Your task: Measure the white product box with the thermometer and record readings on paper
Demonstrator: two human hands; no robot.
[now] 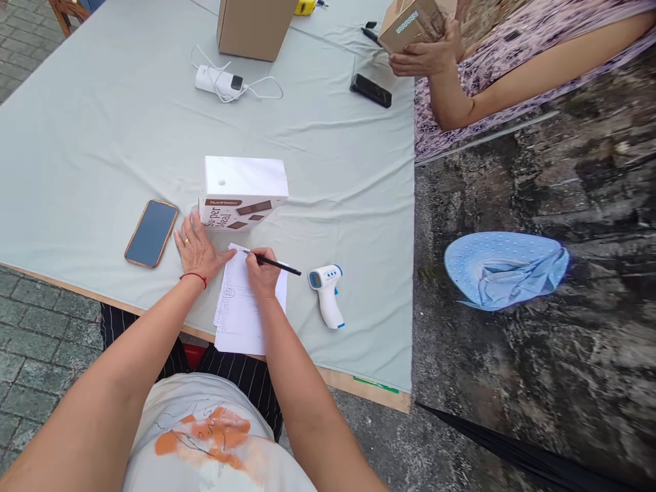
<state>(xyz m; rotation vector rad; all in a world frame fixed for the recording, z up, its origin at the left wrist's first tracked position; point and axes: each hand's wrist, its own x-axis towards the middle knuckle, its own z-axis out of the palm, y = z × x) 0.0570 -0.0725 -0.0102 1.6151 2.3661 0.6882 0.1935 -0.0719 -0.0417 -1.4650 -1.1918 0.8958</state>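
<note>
Gripping a black pen (279,262) over some paper sheets (238,321), the right hand (262,275) has its fingers clamped on it. Left hand (197,249)'s just lying flat, fingers apart, thumb at the sheets' edge, right by a NutriMotion box (246,178). Infrared thermometer (326,297)'s sitting near the papers on the cloth-covered counter (369,273).

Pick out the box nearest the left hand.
The white box, right by the left hand; the standing brown box and the held brown box are farther.
</note>
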